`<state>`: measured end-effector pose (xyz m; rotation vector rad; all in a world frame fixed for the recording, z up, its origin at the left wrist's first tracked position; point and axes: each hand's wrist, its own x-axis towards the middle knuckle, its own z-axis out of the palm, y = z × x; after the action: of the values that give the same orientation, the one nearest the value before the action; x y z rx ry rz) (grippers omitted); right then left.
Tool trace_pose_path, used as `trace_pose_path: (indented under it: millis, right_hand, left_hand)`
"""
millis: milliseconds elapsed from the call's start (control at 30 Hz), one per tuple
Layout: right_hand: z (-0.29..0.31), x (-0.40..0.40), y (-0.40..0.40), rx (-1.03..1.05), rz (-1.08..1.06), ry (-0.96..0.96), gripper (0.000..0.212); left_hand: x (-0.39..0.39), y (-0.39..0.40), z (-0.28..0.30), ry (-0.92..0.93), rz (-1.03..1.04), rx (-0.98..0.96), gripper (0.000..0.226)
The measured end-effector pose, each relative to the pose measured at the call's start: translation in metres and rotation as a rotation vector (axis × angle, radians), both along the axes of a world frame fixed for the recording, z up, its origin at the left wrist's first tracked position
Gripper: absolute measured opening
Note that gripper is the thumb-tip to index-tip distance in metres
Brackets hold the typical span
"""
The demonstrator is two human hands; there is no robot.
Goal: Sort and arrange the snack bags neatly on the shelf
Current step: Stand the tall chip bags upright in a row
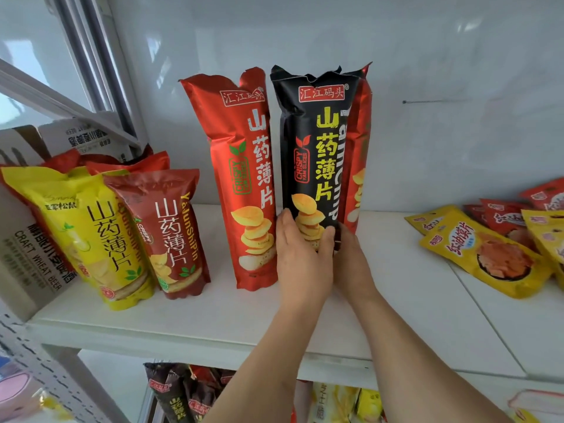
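Head view: left hand (300,248) and right hand (351,257) clasp the black bag (314,148); upright bags stand at nine o'clock, flat packets (488,251) at three o'clock remain unsorted.

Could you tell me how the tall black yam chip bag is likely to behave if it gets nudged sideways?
The black bag stands tall on a narrow base, so it would probably tip easily. Its crinkled foil suggests it is light and somewhat slippery. Both hands, left hand and right hand, steady its bottom.

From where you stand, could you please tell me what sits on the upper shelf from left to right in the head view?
Craft wheat beer carton → yellow yam chip bag → dark red yam chip bag → tall red yam chip bag → black yam chip bag, held by both hands → flat yellow snack packet.
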<state>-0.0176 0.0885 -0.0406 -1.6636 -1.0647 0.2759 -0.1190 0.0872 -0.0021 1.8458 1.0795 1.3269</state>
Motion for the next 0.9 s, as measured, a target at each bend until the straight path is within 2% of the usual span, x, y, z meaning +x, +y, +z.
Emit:
trace_pose_path:
  millis: [133, 333, 467, 567, 700, 900]
  right_hand:
    - [0.001, 0.003, 0.008, -0.029, -0.008, -0.027, 0.078]
    - [0.002, 0.001, 0.022, -0.037, -0.01, -0.041, 0.072]
    - [0.002, 0.003, 0.029, -0.016, -0.021, -0.029, 0.068]
    - [0.001, 0.005, 0.035, -0.018, -0.029, -0.044, 0.068]
    - [-0.001, 0.005, 0.038, -0.015, -0.043, -0.046, 0.071]
    - [0.001, 0.007, 0.029, -0.053, -0.037, -0.048, 0.075]
  left_hand:
    - [0.013, 0.022, -0.002, -0.073, 0.007, -0.117, 0.085]
    - [0.013, 0.055, -0.015, -0.124, -0.01, -0.174, 0.062]
    - [0.017, 0.069, -0.025, -0.131, -0.01, -0.16, 0.08]
    - [0.019, 0.075, -0.028, -0.119, -0.012, -0.157, 0.083]
    - [0.02, 0.078, -0.027, -0.111, -0.024, -0.15, 0.068]
    - [0.021, 0.076, -0.031, -0.096, -0.005, -0.133, 0.061]
